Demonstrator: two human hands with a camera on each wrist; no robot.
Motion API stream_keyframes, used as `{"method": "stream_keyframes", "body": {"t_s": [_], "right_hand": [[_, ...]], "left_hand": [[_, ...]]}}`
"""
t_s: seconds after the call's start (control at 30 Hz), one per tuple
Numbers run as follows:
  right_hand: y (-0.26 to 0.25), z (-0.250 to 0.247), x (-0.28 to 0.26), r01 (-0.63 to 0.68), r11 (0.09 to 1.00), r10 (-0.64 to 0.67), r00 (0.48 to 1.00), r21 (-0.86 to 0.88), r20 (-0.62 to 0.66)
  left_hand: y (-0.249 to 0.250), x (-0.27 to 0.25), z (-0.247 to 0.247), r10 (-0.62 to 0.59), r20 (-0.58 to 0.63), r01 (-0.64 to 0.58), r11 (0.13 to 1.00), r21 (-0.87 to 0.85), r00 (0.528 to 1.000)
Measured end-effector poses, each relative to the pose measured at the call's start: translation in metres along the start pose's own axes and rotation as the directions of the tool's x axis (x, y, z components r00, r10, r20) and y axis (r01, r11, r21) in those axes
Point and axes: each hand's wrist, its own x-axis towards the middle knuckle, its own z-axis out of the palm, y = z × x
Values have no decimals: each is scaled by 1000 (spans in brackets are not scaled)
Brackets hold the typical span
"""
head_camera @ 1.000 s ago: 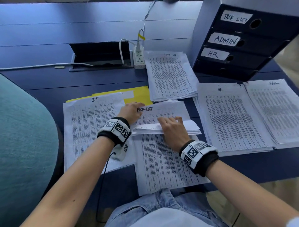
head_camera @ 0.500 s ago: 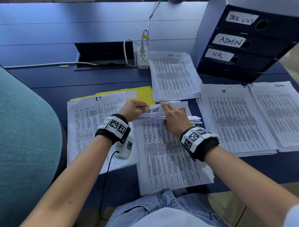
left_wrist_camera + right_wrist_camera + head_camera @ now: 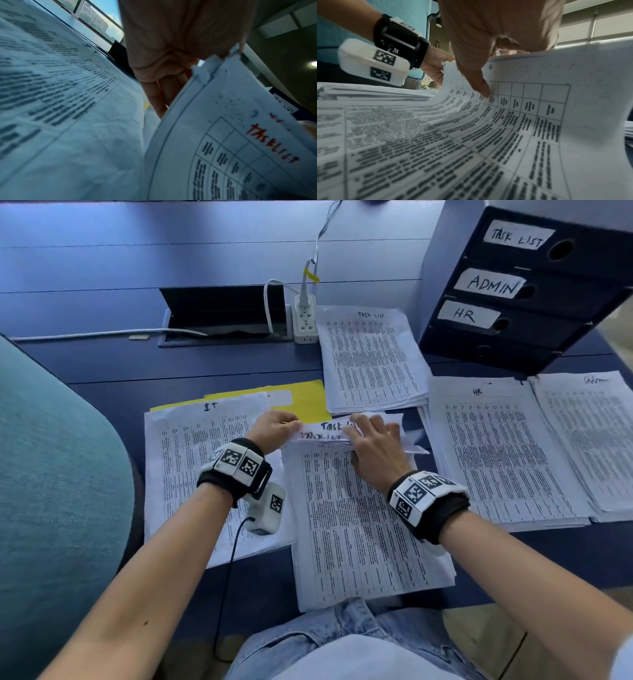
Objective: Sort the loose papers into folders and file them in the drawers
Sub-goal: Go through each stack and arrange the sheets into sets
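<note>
Head view: middle paper stack (image 3: 356, 529) flat on the blue desk (image 3: 102, 302), just in front of the drawer unit's side of the spread, with its far ends curled up toward the drawer unit (image 3: 527, 289). Left hand (image 3: 274, 428) at the left corner of those raised sheets, thumb and fingers pinching the edge. Right hand (image 3: 373, 443) beside it on the same raised edge, fingers bent over the top, "TASK LIST" handwriting showing between the two hands. To the left of the middle stack, a stack marked "IT" (image 3: 198, 474) overlapping a yellow folder (image 3: 308, 402). Beyond the middle stack, a "TASK LIST" pile (image 3: 370, 357) next to the white power strip (image 3: 305, 320). To the right, an "HR" pile (image 3: 500, 446) and, at the far right edge, an admin pile (image 3: 592, 433), both directly below the drawer unit labelled TASK LIST, ADMIN, HR.

Left wrist view: fingers (image 3: 163, 70) curled onto the corner of lifted sheets (image 3: 231, 148), red "TASKLIST" lettering near the top; grip clamped on that corner.

Right wrist view: thumb (image 3: 477, 83) pressed onto the printed grid of the bent-up page (image 3: 513, 115), other fingers hooked behind its top edge; left hand's wrist camera (image 3: 373, 60) just beyond the page's left edge.
</note>
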Motion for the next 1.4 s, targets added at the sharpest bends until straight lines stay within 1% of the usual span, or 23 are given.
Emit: {"method": "stream_keyframes", "body": {"t_s": [0.1, 0.17, 0.2, 0.27, 0.3, 0.37, 0.4, 0.43, 0.5, 0.53, 0.57, 0.6, 0.63, 0.67, 0.7, 0.77, 0.83, 0.93, 1.0, 1.13, 1.3, 1.4], "right_hand": [[1, 5, -5, 32, 999, -31, 980, -1, -197], [-2, 5, -10, 63, 997, -52, 967, 35, -251], [-4, 5, -13, 71, 996, -55, 963, 52, -264], [-7, 6, -19, 49, 996, -31, 969, 70, -246], [-8, 8, -20, 21, 997, -3, 973, 76, -229], [-8, 7, -20, -38, 996, 52, 981, 75, -189], [-8, 7, -20, -53, 996, 64, 981, 66, -184], [-8, 6, -19, -63, 997, 71, 980, 51, -185], [-10, 6, -22, -61, 998, 58, 977, -13, -205], [-11, 7, -24, -53, 998, 42, 974, -45, -221], [-12, 9, -26, -41, 997, 25, 973, -65, -230], [-13, 11, -29, -27, 997, 8, 971, -77, -239], [-13, 14, -30, -14, 996, -7, 971, -84, -239], [-14, 16, -31, -3, 997, -16, 972, -81, -236], [-15, 17, -32, 4, 998, -19, 973, -66, -231], [-15, 19, -33, 4, 1000, -9, 976, -23, -218], [-14, 22, -34, 4, 1000, -4, 981, 1, -196], [-17, 24, -37, -9, 1000, 9, 992, 1, -128], [-19, 22, -37, -30, 1000, 30, 997, -5, -65], [-20, 7, -34, -45, 999, 43, 990, 12, 135], [-20, 0, -31, -41, 999, 40, 986, 5, 159], [-20, 0, -30, -55, 998, 54, 983, 4, 173]], "left_hand": [[1, 2, 1, -37, -25, 36, 999, -39, 999], [0, 4, 3, -53, -9, 51, 994, -99, 999], [0, 4, 3, -64, 8, 65, 990, -122, 998], [1, 3, 2, -88, 70, 100, 979, -180, 994], [4, 1, 2, -101, 125, 127, 967, -219, 987], [13, -3, 4, -115, 260, 185, 947, -264, 959], [17, -4, 5, -110, 294, 193, 943, -272, 949], [20, -5, 6, -105, 299, 192, 942, -277, 948], [25, -3, 5, -122, 241, 192, 937, -290, 963], [25, 0, 5, -112, 187, 158, 954, -253, 976], [24, 3, 6, -99, 126, 117, 982, -150, 987], [22, 6, 7, -82, 66, 82, 997, 4, 994], [18, 8, 10, -65, 19, 61, 986, 156, 998], [14, 10, 12, -65, -1, 63, 963, 263, 998], [11, 12, 15, -76, -2, 72, 945, 320, 997], [6, 15, 20, -71, 2, 64, 915, 397, 997], [3, 16, 23, -33, -3, 31, 887, 460, 999], [4, 11, 22, 47, -10, -35, 863, 504, 999], [4, 8, 21, 77, -7, -62, 854, 517, 997], [3, 1, 22, 99, -25, -68, 827, 558, 995], [2, -3, 23, 183, -143, -69, 816, 574, 973], [-3, -4, 21, 208, -212, -77, 864, 498, 955]]}}
